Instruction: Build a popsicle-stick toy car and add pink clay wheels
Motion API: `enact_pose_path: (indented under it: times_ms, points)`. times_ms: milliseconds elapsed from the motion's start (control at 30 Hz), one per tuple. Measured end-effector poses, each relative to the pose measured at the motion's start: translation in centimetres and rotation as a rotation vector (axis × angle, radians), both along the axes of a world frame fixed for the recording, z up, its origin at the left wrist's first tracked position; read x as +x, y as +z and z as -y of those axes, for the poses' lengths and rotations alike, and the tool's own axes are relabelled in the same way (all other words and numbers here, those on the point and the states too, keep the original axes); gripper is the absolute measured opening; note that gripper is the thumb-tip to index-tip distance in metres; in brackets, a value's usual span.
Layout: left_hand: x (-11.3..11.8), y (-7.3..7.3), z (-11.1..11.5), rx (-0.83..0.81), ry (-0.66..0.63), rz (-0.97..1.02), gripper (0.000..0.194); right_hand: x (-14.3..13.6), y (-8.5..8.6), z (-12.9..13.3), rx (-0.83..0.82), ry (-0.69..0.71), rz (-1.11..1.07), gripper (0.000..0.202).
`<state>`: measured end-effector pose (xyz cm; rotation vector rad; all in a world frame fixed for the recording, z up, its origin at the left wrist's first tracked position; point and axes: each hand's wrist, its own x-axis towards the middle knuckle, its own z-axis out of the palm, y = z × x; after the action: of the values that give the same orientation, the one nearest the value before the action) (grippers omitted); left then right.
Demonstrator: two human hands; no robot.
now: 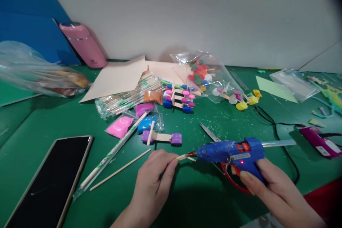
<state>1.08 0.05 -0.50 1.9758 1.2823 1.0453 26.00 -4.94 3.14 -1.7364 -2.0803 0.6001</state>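
Note:
Near the lower middle, my left hand (156,180) pinches short pieces of wooden stick (188,158) between thumb and fingertips. My right hand (275,188) is wrapped round the handle of a blue glue gun (221,152), whose red light is lit. The gun's nozzle points left and meets the stick pieces, or nearly so. A clear glue stick (279,143) sticks out of its back. Just beyond my left hand lies a small wooden piece with purple clay ends (176,139). Scissors (210,131) with red handles lie partly hidden under the gun.
A phone (50,181) and a loose stick (120,170) lie left. Behind are clay packets (120,127), bagged sticks (128,94), small clay-ended pieces (179,98) and a pink bottle (84,44). At right, a black cable (276,135) runs near a purple device (320,142).

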Motion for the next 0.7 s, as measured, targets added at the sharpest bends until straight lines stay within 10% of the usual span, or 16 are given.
enact_pose_path:
  times_ms: [700]
  points:
    - [-0.1, 0.0, 0.1, -0.008, 0.002, 0.004, 0.015, -0.2, 0.0, -0.2, 0.054, 0.012, 0.006, 0.021]
